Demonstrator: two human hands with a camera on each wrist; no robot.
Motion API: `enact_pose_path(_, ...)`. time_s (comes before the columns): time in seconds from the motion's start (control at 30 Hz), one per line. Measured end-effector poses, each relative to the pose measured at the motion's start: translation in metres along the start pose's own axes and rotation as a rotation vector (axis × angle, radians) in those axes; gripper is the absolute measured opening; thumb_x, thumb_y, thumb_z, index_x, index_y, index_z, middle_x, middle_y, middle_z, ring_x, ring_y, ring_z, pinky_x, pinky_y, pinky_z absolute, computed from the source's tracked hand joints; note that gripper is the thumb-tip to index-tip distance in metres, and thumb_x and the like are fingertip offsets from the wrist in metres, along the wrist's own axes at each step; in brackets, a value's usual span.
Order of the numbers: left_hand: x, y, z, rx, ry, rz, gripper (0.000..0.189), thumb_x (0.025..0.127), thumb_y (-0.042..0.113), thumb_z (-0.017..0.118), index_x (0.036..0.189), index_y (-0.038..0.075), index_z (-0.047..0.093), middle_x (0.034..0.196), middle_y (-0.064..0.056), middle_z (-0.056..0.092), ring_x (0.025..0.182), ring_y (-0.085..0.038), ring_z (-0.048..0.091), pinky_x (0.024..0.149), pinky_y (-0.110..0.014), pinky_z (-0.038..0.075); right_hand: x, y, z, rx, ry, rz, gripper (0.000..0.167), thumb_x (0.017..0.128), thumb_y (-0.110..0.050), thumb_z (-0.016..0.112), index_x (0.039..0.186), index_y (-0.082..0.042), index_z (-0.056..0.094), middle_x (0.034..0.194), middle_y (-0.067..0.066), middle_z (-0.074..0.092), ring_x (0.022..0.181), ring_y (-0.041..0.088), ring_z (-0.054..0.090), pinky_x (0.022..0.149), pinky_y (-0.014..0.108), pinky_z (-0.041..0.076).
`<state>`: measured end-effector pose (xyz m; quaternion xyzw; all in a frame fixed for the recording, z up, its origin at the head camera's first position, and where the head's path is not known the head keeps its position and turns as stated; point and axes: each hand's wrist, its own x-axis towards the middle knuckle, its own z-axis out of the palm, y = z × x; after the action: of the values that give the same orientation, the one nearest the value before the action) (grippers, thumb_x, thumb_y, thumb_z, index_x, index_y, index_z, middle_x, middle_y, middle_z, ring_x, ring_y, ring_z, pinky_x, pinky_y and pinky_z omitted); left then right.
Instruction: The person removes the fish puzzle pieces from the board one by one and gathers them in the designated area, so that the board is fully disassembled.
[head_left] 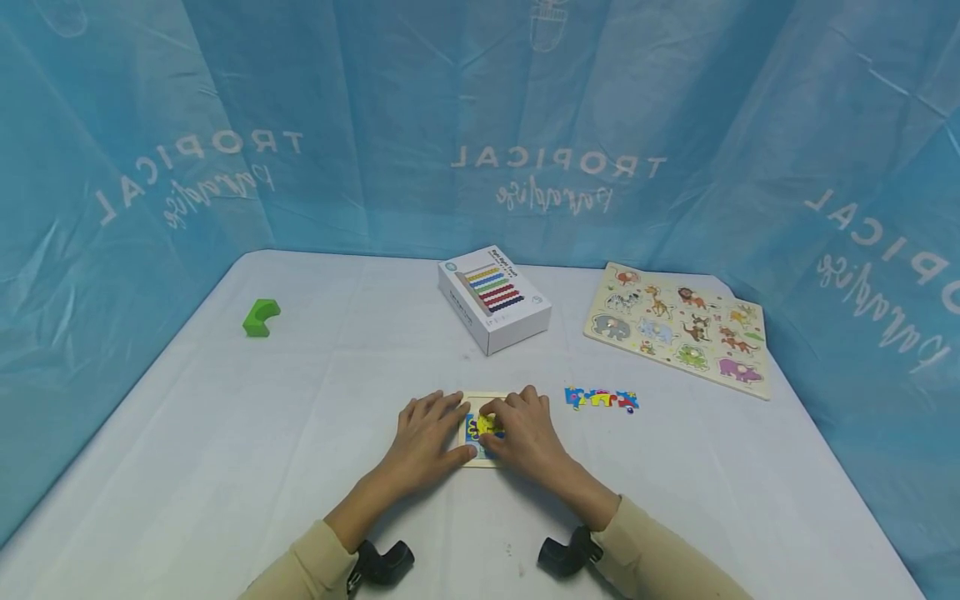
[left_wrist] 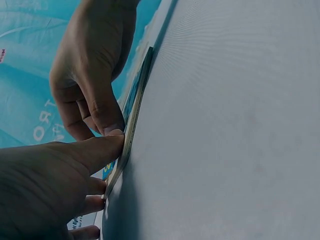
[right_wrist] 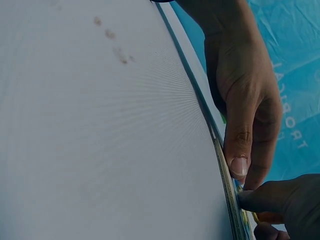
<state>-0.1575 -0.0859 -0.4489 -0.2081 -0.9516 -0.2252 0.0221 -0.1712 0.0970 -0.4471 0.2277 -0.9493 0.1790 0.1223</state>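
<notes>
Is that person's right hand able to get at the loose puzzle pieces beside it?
Probably yes: the loose puzzle pieces lie just right of the right hand, with nothing visible between. The fingers seem busy with a yellow piece, though.

Puzzle (head_left: pixel 483 395): on the table (head_left: pixel 225 467), between both hands.
Left hand (head_left: pixel 429 437): at the puzzle's left edge.
Right hand (head_left: pixel 527 433): over the puzzle's right part, with a piece (head_left: pixel 490 423) between finger and thumb.
Loose pieces (head_left: pixel 601 399): on the table, just right of the right hand.
Box (head_left: pixel 517 330): behind the puzzle.
Animal board (head_left: pixel 678 329): right of the box, behind the loose pieces.
Block (head_left: pixel 257 320): on the table, far left.
Curtain (head_left: pixel 405 108): behind the table and along both sides.
</notes>
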Motion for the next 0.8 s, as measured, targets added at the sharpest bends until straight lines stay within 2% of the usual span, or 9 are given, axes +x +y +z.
enact_pose_path(0.23, 0.0, 0.0, 0.0, -0.002, -0.011, -0.008, 0.062, 0.083, 0.041, 0.067, 0.134, 0.01, 0.052, 0.145, -0.01, 0.045, 0.136, -0.038, 0.033, 0.109, -0.062, 0.021, 0.001, 0.0, 0.0, 0.05, 0.003, 0.02, 0.034, 0.071, -0.026, 0.081, 0.1, -0.015, 0.068, 0.076, -0.002, 0.061, 0.08, 0.014, 0.042, 0.075, 0.034, 0.033)
enact_pose_path(0.43, -0.001, 0.001, -0.001, -0.018, -0.009, -0.01, 0.063, 0.082, 0.042, 0.068, 0.134, 0.01, 0.052, 0.145, -0.009, 0.045, 0.137, -0.037, 0.033, 0.109, -0.061, 0.021, 0.0, 0.007, -0.004, 0.101, -0.003, 0.051, 0.03, 0.071, -0.025, 0.081, 0.097, -0.017, 0.069, 0.071, -0.003, 0.057, 0.079, 0.015, 0.041, 0.072, 0.032, 0.03)
enact_pose_path(0.6, -0.001, 0.0, -0.001, -0.03, -0.001, 0.0, 0.063, 0.082, 0.041, 0.068, 0.134, 0.009, 0.052, 0.145, -0.01, 0.045, 0.136, -0.037, 0.033, 0.109, -0.06, 0.021, -0.006, 0.023, -0.013, 0.123, 0.025, 0.065, 0.028, 0.07, -0.022, 0.08, 0.096, -0.018, 0.069, 0.071, -0.003, 0.057, 0.079, 0.015, 0.041, 0.072, 0.031, 0.03)
enact_pose_path(0.8, -0.001, 0.001, -0.001, -0.033, -0.008, -0.008, 0.063, 0.082, 0.04, 0.069, 0.134, 0.009, 0.052, 0.145, -0.01, 0.044, 0.137, -0.037, 0.032, 0.109, -0.061, 0.02, -0.021, 0.053, -0.026, 0.079, 0.053, 0.118, 0.028, 0.068, -0.019, 0.081, 0.094, -0.019, 0.07, 0.074, -0.003, 0.054, 0.079, 0.017, 0.041, 0.071, 0.031, 0.031)
